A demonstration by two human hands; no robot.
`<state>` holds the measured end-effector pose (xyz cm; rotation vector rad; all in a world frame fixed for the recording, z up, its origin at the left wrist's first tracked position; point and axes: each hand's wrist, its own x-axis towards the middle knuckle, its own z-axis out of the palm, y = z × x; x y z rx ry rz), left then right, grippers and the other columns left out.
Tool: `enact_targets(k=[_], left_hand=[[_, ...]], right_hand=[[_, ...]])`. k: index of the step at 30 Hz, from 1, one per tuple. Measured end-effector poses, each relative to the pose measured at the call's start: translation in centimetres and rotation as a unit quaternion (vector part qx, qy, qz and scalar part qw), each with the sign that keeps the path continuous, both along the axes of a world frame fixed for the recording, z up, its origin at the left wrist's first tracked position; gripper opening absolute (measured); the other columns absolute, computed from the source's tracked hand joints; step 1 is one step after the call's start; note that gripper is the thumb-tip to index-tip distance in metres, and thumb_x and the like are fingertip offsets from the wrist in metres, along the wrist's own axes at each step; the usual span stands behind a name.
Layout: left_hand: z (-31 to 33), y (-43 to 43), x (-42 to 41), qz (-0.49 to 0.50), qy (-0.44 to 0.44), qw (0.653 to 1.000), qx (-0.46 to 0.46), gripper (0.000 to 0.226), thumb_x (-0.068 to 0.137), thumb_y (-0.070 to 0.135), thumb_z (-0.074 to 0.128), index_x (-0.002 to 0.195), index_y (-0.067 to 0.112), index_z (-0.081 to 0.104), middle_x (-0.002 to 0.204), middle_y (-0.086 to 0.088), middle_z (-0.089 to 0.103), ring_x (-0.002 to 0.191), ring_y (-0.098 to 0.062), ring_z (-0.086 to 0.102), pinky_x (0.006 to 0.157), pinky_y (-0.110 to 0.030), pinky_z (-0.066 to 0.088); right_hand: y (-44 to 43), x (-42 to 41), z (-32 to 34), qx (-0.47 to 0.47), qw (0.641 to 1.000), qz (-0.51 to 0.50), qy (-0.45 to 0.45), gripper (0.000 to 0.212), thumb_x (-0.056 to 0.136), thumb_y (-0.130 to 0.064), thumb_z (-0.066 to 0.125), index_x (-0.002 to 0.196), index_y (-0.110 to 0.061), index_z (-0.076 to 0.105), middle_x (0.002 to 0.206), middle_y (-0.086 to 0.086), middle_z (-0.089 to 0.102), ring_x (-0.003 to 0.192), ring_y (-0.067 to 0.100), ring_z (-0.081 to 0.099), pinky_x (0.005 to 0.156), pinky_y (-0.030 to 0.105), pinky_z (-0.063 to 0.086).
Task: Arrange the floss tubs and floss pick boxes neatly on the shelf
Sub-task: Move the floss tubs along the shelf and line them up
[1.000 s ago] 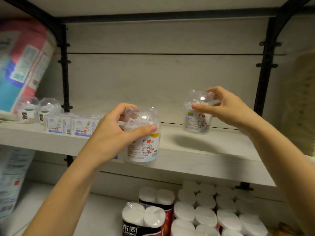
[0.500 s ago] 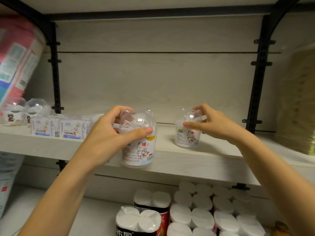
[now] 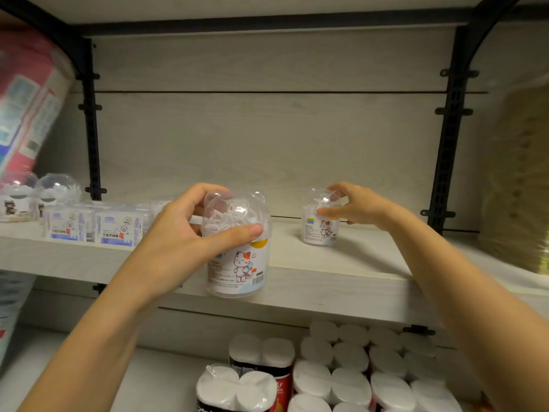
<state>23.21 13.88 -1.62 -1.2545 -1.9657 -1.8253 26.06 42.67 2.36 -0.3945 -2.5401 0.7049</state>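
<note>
My left hand [image 3: 181, 236] grips a clear domed floss tub [image 3: 237, 263] with a cat label, held in the air in front of the shelf edge. A second floss tub [image 3: 319, 230] stands on the pale wooden shelf [image 3: 341, 275], toward the back right, and my right hand [image 3: 353, 205] still has its fingertips on that tub's domed lid. Two floss pick boxes [image 3: 92, 226] lie side by side on the shelf at the left. Behind them stand two more domed tubs [image 3: 38, 194].
A pink and blue soft pack [image 3: 26, 96] leans at the upper left. Black shelf brackets [image 3: 448, 138] run up the back wall on both sides. A tan bundle [image 3: 520, 179] fills the right end. Paper roll packs [image 3: 341, 370] sit on the shelf below.
My right hand lowered its tub from the air onto the shelf toward the back. My left hand kept its tub almost still in front of the shelf edge.
</note>
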Motion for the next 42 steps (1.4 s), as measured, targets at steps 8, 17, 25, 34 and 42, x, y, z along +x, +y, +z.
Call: enact_targets(k=[8, 17, 25, 34, 42], left_hand=[[0.1, 0.2, 0.1, 0.009, 0.004, 1.0, -0.01, 0.066, 0.04, 0.059, 0.073, 0.1, 0.034, 0.061, 0.103, 0.007, 0.067, 0.081, -0.006, 0.069, 0.057, -0.013, 0.052], [5.0, 6.0, 0.9, -0.057, -0.034, 0.997, -0.043, 0.059, 0.054, 0.028, 0.085, 0.105, 0.009, 0.061, 0.09, 0.002, 0.065, 0.08, -0.008, 0.062, 0.071, -0.02, 0.048], [3.7, 11.5, -0.7, -0.077, -0.104, 0.985, -0.118, 0.048, 0.058, 0.03, 0.085, 0.092, 0.013, 0.056, 0.097, -0.001, 0.064, 0.098, -0.017, 0.062, 0.087, -0.036, 0.05], [2.4, 13.6, -2.0, -0.021, -0.048, 0.988, -0.143, 0.061, 0.06, 0.031, 0.086, 0.111, 0.012, 0.059, 0.111, -0.001, 0.063, 0.101, -0.016, 0.06, 0.081, -0.026, 0.048], [2.0, 14.5, -2.7, 0.028, 0.01, 0.988, -0.15, 0.062, 0.06, 0.037, 0.085, 0.109, 0.011, 0.058, 0.111, -0.002, 0.061, 0.103, -0.021, 0.059, 0.092, -0.04, 0.05]], right_hand=[[1.0, -1.2, -0.3, 0.018, 1.0, -0.004, -0.018, 0.07, 0.085, -0.036, 0.063, 0.144, -0.016, 0.03, 0.141, 0.003, 0.042, 0.122, 0.023, 0.047, 0.095, 0.031, 0.042], [0.5, 3.6, -0.1, -0.001, 0.976, -0.052, 0.212, 0.047, 0.09, -0.046, 0.05, 0.128, -0.019, 0.052, 0.137, -0.001, 0.046, 0.123, 0.017, 0.045, 0.095, 0.026, 0.036], [1.4, 6.3, -3.0, 0.007, 0.956, -0.084, 0.281, 0.028, 0.093, -0.031, 0.051, 0.116, -0.018, 0.056, 0.127, -0.001, 0.05, 0.117, 0.015, 0.048, 0.086, 0.025, 0.034], [1.7, 6.2, -3.3, 0.039, 0.963, -0.105, 0.245, 0.025, 0.092, -0.031, 0.052, 0.113, -0.019, 0.058, 0.126, 0.0, 0.049, 0.116, 0.018, 0.048, 0.095, 0.033, 0.039], [2.1, 6.0, -3.5, 0.047, 0.968, -0.109, 0.223, 0.022, 0.091, -0.033, 0.053, 0.108, -0.022, 0.06, 0.125, 0.0, 0.049, 0.113, 0.018, 0.049, 0.096, 0.035, 0.04]])
